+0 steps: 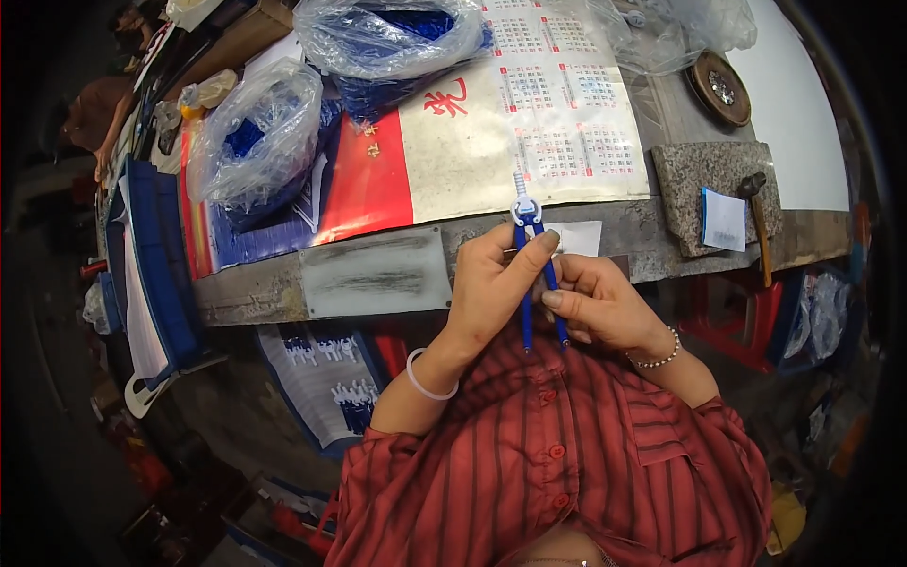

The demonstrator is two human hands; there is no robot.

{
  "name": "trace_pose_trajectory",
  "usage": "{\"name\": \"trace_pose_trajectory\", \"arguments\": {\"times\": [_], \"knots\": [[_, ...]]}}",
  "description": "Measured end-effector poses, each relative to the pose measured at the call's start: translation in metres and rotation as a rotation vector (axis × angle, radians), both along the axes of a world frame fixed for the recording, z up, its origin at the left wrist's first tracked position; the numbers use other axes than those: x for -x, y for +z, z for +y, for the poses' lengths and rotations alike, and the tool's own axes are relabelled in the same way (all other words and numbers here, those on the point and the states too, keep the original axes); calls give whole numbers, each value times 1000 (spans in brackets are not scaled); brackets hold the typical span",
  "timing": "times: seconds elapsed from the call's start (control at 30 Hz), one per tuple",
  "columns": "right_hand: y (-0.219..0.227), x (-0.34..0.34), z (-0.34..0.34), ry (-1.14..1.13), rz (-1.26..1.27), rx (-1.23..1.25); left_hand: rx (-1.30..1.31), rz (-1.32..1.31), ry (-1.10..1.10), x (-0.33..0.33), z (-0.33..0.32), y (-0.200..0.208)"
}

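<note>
A blue drawing compass [526,210] with a white head and ribbed handle points away from me, just past the table's front edge. Its two legs stand slightly apart, tips toward my shirt. My left hand [487,288] pinches it below the head between thumb and fingers. With thumb and curled fingers, my right hand [605,307] grips the right leg; the fingertips there are partly hidden. Beyond my right hand lies a small white paper [580,236]. Under the table edge on the left, a blue-edged tray [302,387] holds several similar blue and white compasses.
Clear plastic bags of blue parts [265,132] [397,38] rest on a printed calendar sheet [453,170]. At right, a stone slab [680,180] carries a hammer [759,222] and a white-and-blue card [724,219]. Behind it sits a round dish [701,90]. A blue bin [156,255] stands left.
</note>
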State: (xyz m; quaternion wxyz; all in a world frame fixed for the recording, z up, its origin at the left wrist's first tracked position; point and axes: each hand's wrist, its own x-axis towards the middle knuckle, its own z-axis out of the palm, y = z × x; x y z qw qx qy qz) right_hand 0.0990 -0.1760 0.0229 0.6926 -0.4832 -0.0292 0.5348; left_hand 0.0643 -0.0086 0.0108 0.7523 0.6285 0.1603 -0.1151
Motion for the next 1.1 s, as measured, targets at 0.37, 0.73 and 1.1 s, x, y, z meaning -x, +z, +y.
{"name": "trace_pose_trajectory", "arguments": {"times": [0.37,0.73,1.1], "knots": [[0,2,-1,15,-10,-7,-24,-27,4,-3,0,0],[-4,-1,-2,-10,-159,86,57,-76,79,-9,-12,4],[-2,-7,1,-11,-207,90,44,-26,-55,-10,2,-5]]}}
